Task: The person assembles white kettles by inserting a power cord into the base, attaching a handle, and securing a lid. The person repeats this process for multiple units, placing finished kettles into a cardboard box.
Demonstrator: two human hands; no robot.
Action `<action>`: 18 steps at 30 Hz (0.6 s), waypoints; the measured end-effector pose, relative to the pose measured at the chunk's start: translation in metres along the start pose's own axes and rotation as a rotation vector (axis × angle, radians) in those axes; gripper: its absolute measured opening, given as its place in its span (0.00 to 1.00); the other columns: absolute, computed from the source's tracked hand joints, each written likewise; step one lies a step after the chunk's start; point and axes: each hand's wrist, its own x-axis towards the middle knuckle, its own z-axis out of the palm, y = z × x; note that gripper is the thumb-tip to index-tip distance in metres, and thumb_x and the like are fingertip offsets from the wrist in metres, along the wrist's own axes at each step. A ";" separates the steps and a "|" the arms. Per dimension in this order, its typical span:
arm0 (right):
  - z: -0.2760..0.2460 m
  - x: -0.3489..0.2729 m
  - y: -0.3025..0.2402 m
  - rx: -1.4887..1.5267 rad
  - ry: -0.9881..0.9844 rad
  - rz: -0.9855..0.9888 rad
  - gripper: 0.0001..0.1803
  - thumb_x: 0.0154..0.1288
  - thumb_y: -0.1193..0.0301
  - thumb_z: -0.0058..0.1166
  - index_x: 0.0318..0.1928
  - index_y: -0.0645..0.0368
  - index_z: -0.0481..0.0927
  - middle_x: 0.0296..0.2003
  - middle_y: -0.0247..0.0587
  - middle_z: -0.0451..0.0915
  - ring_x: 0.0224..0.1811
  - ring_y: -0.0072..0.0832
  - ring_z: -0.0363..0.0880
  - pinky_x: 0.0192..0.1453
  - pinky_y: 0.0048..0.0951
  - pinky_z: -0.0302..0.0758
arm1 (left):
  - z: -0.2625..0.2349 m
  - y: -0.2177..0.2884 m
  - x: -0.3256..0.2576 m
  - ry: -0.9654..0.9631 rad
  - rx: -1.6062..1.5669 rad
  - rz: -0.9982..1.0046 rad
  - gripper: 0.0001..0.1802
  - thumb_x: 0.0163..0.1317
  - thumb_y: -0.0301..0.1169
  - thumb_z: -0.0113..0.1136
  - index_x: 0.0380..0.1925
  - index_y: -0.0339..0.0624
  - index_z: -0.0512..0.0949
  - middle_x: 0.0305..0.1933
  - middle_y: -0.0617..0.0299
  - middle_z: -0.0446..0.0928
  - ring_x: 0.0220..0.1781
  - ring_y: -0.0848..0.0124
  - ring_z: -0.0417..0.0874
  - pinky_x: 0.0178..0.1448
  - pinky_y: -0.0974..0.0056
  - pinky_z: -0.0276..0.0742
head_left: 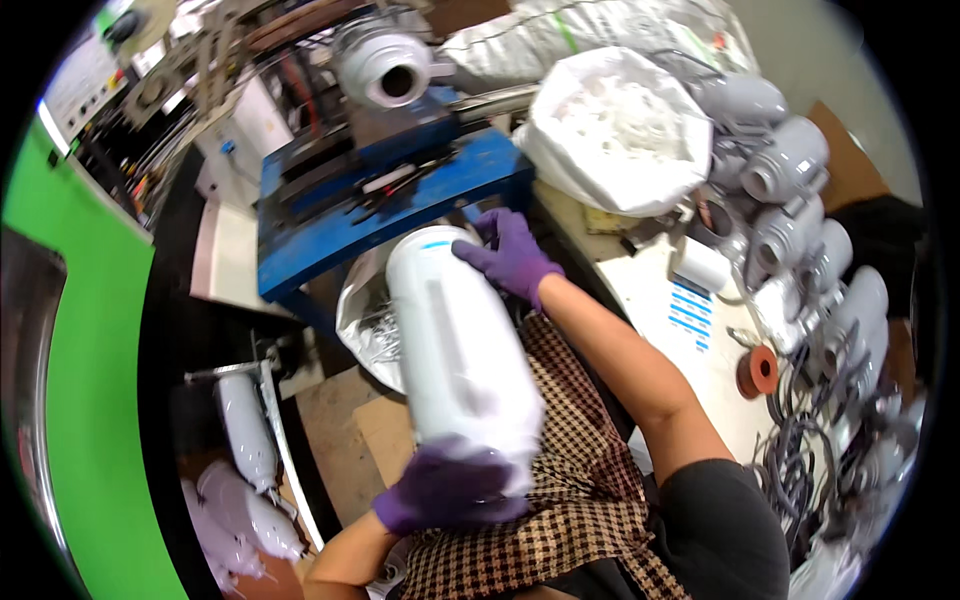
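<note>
A large, smooth white cylindrical housing (pixel 455 330) lies tilted across my lap, its lower end blurred by motion. A small blue strip (pixel 436 244) shows near its far end. My left hand (pixel 450 485), in a purple glove, is wrapped round the near end. At the far end is my right hand (pixel 512 255), also in a purple glove. Its fingers are apart, and one digit reaches onto the housing's surface close to the blue strip. On the table to the right, a white sheet holds rows of blue strip labels (pixel 690 318).
Ahead stands a blue metal bench (pixel 480 165) bearing a grey housing (pixel 385 75). A white sack (pixel 560 150) sits right of it; a bag of metal parts (pixel 372 330) lies beneath. Grey housings (pixel 790 160), cables (pixel 800 440) and an orange-brown spool (pixel 757 371) line the right.
</note>
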 end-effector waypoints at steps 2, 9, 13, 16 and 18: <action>-0.012 -0.037 0.018 0.161 -0.032 0.014 0.33 0.62 0.52 0.71 0.58 0.61 0.77 0.53 0.50 0.75 0.52 0.38 0.77 0.60 0.36 0.75 | -0.024 -0.013 -0.018 0.254 0.083 -0.414 0.29 0.70 0.42 0.59 0.68 0.44 0.72 0.67 0.55 0.76 0.65 0.61 0.79 0.70 0.57 0.74; -0.171 -0.211 0.070 -0.220 0.288 -0.148 0.11 0.63 0.73 0.67 0.46 0.59 0.87 0.41 0.42 0.85 0.45 0.36 0.83 0.53 0.35 0.79 | -0.066 -0.083 -0.137 1.381 -0.284 -0.866 0.38 0.77 0.55 0.47 0.68 0.29 0.70 0.64 0.46 0.78 0.58 0.56 0.83 0.61 0.52 0.82; -0.254 -0.248 0.073 -0.606 0.494 -0.202 0.11 0.60 0.76 0.69 0.44 0.59 0.88 0.39 0.41 0.85 0.41 0.36 0.83 0.48 0.34 0.79 | -0.087 -0.077 -0.060 1.028 -0.149 -0.891 0.29 0.74 0.46 0.56 0.65 0.35 0.73 0.70 0.45 0.72 0.65 0.51 0.78 0.68 0.47 0.76; -0.257 -0.191 0.028 -0.597 0.499 -0.350 0.13 0.60 0.73 0.71 0.46 0.55 0.88 0.38 0.41 0.83 0.41 0.37 0.83 0.46 0.36 0.79 | -0.077 -0.092 -0.035 0.719 0.064 -0.622 0.14 0.66 0.34 0.66 0.50 0.47 0.79 0.69 0.43 0.72 0.66 0.46 0.76 0.70 0.43 0.73; -0.246 -0.121 0.004 -0.689 0.440 -0.508 0.13 0.61 0.70 0.71 0.46 0.54 0.88 0.39 0.40 0.83 0.41 0.39 0.83 0.47 0.37 0.79 | -0.059 -0.098 -0.022 0.579 -0.015 -0.489 0.12 0.58 0.29 0.71 0.37 0.51 0.76 0.65 0.43 0.75 0.63 0.44 0.78 0.69 0.43 0.74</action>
